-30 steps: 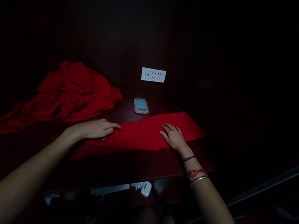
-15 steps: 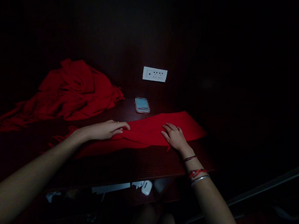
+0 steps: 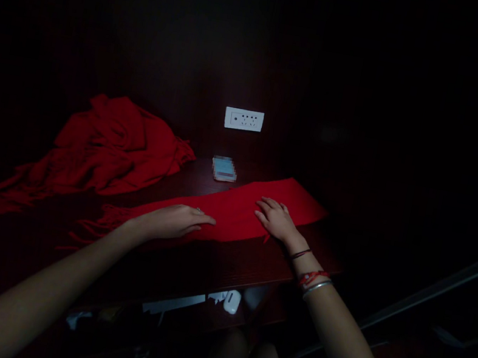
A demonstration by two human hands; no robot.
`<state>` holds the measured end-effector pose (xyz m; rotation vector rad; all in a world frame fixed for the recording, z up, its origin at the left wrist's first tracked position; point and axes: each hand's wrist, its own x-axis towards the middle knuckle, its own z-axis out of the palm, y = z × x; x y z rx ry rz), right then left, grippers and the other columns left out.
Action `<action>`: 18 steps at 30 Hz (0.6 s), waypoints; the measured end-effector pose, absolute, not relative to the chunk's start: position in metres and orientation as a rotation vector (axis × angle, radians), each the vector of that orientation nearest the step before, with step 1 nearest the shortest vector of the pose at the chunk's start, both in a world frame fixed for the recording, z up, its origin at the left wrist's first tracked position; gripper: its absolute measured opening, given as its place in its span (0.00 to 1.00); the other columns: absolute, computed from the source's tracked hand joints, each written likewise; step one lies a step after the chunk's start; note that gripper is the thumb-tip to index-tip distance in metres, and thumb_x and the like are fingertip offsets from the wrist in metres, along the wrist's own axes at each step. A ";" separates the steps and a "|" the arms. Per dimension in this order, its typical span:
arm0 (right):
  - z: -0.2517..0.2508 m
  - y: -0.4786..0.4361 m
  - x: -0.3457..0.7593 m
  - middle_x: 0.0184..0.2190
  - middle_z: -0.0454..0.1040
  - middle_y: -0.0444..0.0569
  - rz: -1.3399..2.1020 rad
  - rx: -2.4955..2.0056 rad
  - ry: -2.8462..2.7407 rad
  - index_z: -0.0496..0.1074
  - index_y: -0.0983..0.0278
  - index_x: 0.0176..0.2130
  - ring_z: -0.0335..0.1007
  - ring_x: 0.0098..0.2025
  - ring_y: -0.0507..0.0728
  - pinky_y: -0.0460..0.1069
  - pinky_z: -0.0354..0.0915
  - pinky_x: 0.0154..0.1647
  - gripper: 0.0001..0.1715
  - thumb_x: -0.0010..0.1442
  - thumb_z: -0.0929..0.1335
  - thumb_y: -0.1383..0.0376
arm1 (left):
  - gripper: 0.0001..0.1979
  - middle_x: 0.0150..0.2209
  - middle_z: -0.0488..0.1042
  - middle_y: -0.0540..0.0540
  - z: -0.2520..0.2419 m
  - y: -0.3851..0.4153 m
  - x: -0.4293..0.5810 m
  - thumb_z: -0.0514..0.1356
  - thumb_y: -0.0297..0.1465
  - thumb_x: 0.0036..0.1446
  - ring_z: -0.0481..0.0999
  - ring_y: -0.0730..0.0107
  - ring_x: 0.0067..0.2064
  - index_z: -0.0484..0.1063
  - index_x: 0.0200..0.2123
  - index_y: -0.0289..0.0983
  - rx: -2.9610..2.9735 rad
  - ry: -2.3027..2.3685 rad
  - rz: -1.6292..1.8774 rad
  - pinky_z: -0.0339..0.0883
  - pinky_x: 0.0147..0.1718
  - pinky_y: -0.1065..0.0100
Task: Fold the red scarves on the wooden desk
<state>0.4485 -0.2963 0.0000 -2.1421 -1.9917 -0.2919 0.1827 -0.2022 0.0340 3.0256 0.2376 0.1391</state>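
I see a long, flat strip of red cloth with a fringed end (image 3: 233,212) lying beneath both hands, running slantwise from beside the left wrist to beyond the right fingers. The left hand (image 3: 173,221) rests on its near part, open, index finger stretched along the fabric, a ring (image 3: 199,211) showing. The right hand (image 3: 277,218) lies palm down farther along, open, fingers loosely spread. On the right wrist I make out a thin dark band, a red braided bracelet and a silver bangle (image 3: 316,288). Under the cloth is a dark reddish-brown wooden top (image 3: 241,269). Beyond the left hand sits a crumpled heap of red fringed fabric (image 3: 119,145). Past the gap between the hands lies a pale-blue pixelated rectangular object (image 3: 224,169), and behind it a white rectangular wall socket (image 3: 243,119). Below the hands, a small white rounded case (image 3: 232,302) sits under the top.
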 end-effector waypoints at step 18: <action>0.000 -0.297 0.449 0.53 0.56 0.52 -0.301 -2.125 -2.003 0.58 0.62 0.51 0.49 0.54 0.57 0.57 0.47 0.51 0.24 0.58 0.53 0.56 | 0.32 0.49 0.58 0.49 0.045 -0.205 0.179 0.49 0.24 0.48 0.65 0.68 0.43 0.44 0.55 0.50 3.248 0.489 0.110 0.60 0.39 0.69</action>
